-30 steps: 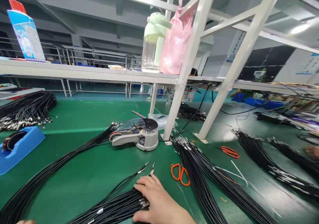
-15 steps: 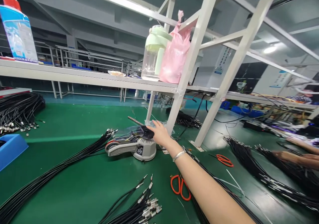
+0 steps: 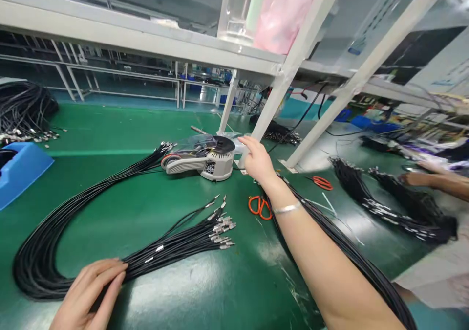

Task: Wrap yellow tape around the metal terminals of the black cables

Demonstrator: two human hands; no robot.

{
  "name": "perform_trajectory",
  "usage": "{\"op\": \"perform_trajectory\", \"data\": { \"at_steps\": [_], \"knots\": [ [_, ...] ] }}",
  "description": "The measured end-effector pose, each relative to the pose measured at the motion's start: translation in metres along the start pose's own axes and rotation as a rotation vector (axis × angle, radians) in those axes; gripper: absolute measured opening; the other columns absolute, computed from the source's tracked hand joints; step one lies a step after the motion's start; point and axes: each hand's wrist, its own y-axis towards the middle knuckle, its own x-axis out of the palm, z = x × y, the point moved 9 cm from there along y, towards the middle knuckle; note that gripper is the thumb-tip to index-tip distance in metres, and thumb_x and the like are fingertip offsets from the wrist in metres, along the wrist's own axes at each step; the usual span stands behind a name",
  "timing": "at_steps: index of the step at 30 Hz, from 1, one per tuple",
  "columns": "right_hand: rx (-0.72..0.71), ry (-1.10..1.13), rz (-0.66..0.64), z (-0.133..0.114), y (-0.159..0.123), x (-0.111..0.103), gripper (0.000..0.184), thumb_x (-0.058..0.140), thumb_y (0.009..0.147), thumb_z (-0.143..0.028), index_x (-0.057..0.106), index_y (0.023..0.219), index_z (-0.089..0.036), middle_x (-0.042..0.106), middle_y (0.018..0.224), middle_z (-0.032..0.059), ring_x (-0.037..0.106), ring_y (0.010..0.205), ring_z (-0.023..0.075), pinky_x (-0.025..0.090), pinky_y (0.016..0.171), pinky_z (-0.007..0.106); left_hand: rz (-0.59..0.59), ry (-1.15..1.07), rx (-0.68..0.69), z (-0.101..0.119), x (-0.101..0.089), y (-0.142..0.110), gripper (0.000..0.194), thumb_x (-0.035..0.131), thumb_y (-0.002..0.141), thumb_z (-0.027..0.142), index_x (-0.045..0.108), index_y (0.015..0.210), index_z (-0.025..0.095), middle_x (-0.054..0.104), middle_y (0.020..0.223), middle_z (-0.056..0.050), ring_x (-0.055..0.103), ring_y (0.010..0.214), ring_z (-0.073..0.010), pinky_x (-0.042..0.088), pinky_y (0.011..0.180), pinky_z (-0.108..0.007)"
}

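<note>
My left hand (image 3: 91, 293), at the bottom left, is closed around a looped bundle of black cables (image 3: 44, 252) with metal connector ends. The loose ends fan out to the right on the green table. My right hand (image 3: 256, 160), a bracelet on its wrist, reaches forward beside the grey-white round tape dispenser (image 3: 217, 166). Its index finger is stretched out near the clear plastic (image 3: 239, 146) behind the dispenser; the other fingers are partly hidden. I cannot tell whether it touches the plastic. Orange-handled scissors (image 3: 260, 207) lie below my right wrist.
A white shelf post (image 3: 269, 110) stands just beyond my right hand. More cable bundles (image 3: 351, 186) and another pair of scissors (image 3: 322, 182) lie to the right, near a co-worker's hand (image 3: 417, 178). A blue tape holder (image 3: 27, 171) sits at the left.
My right hand left the cable ends, reached forward to the dispenser, then shifted to its right side. My left hand has come fully into view on the cables. The view has tilted down.
</note>
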Motion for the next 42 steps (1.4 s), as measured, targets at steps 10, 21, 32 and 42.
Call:
{"op": "perform_trajectory", "data": {
  "at_steps": [10, 21, 32, 42],
  "knots": [
    [0.090, 0.322, -0.223, -0.011, -0.180, 0.006, 0.023, 0.046, 0.087, -0.019, 0.068, 0.094, -0.022, 0.072, 0.097, 0.0043, 0.067, 0.091, 0.0194, 0.054, 0.080, 0.034, -0.149, 0.010, 0.098, 0.063, 0.001, 0.046, 0.023, 0.049, 0.088, 0.029, 0.060, 0.107, 0.024, 0.061, 0.104, -0.006, 0.056, 0.099, -0.0213, 0.045, 0.087, -0.034],
    [-0.215, 0.081, -0.386, -0.071, -0.186, 0.059, 0.021, 0.059, 0.080, -0.014, 0.068, 0.097, -0.022, 0.069, 0.092, 0.0056, 0.061, 0.088, 0.0234, 0.048, 0.080, 0.038, -0.684, -0.333, -0.424, 0.015, 0.075, 0.102, 0.029, 0.068, 0.065, 0.043, 0.064, 0.074, 0.016, 0.060, 0.060, 0.003, 0.057, 0.058, -0.0152, 0.040, 0.056, -0.024],
    [-0.293, 0.224, -0.298, -0.091, -0.174, 0.051, 0.023, 0.047, 0.089, -0.014, 0.065, 0.101, -0.020, 0.067, 0.102, 0.0058, 0.056, 0.097, 0.0202, 0.044, 0.087, 0.033, -0.629, -0.640, -0.522, 0.006, 0.070, 0.112, 0.033, 0.058, 0.077, 0.047, 0.046, 0.090, 0.019, 0.060, 0.071, 0.002, 0.058, 0.057, -0.0114, 0.042, 0.052, -0.022],
    [-0.427, 0.133, -0.468, -0.136, -0.157, 0.078, 0.014, 0.057, 0.087, -0.024, 0.071, 0.091, -0.022, 0.068, 0.084, 0.0040, 0.058, 0.082, 0.0194, 0.042, 0.077, 0.033, -0.819, -0.616, -0.468, 0.026, 0.072, 0.104, 0.057, 0.074, 0.060, 0.025, 0.055, 0.113, 0.019, 0.065, 0.078, 0.003, 0.056, 0.061, -0.0119, 0.041, 0.056, -0.023]
  ]
}}
